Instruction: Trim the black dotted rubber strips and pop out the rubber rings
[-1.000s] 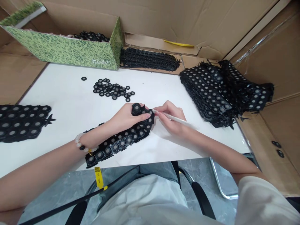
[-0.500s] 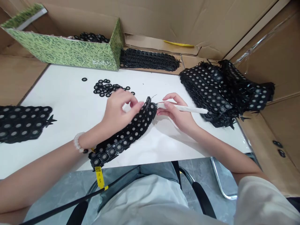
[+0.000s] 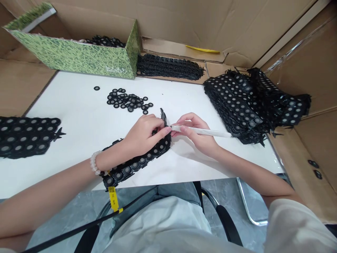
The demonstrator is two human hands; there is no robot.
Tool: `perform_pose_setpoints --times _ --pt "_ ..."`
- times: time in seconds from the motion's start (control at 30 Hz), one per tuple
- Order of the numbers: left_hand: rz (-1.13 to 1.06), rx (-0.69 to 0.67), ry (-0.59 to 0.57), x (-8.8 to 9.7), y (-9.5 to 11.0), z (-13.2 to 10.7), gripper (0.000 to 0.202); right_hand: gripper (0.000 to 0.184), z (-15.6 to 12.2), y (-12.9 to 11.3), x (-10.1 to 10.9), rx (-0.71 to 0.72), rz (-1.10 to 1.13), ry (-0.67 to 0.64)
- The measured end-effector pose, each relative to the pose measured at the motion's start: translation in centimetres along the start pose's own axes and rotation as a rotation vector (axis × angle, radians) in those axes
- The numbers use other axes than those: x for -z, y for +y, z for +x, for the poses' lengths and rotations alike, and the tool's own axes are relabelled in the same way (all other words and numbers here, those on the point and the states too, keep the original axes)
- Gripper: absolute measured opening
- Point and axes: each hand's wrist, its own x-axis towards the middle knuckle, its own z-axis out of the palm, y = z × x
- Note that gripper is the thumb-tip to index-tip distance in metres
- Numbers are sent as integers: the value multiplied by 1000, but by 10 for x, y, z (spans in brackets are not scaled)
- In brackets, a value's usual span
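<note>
My left hand (image 3: 143,135) grips the upper end of a black perforated rubber strip (image 3: 134,163), whose round cells have grey centres. My right hand (image 3: 193,131) pinches a slim white-handled tool (image 3: 204,131), probably a craft knife, though its tip is hidden. That tip sits against the strip's far edge, next to my left fingertips. A jagged trimmed end of the strip sticks up beyond my left hand. A beaded bracelet (image 3: 95,162) circles my left wrist.
Loose black rings (image 3: 127,102) lie on the white table (image 3: 79,105). Stacked strips (image 3: 234,105) stand right, more strips (image 3: 23,138) lie left, and a green patterned box (image 3: 71,58) stands at the back. Cardboard walls (image 3: 310,63) surround the table.
The strip has dropped from a raised curve to lie lower on the table. My left hand has closed on its upper end, and my right hand has brought the tool back against its edge.
</note>
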Motion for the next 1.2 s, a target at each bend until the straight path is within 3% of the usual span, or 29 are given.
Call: perform_pose_setpoints --times 0.4,0.47,0.53,0.6,0.63,0.7,0.77,0.83,1.0,1.2 --pt "-81 31 -11 -1 -1 -2 38 32 -3 1 -2 -33 57 5" --pt "-102 67 47 -2 -6 -2 34 34 -2 2 0 -41 84 3" --pt "-166 130 178 -4 -14 0 28 37 0 1 2 -51 124 2" --pt "-307 199 278 -5 -24 5 40 39 2 -1 5 -53 174 -1" --pt "-410 235 274 -4 -28 7 52 40 3 -2 5 -51 195 -4" --pt "-637 310 133 -2 -35 12 65 40 4 -4 7 -49 215 -7" --pt "-801 370 -74 1 -38 16 61 41 5 -4 8 -50 196 2" --pt "-860 402 -189 4 -40 17 52 43 6 -4 10 -43 168 19" --pt "-912 492 -128 5 -38 14 33 37 8 -2 14 -14 182 50" --pt "-786 526 -40 3 -30 12 33 28 12 3 17 -1 183 145"
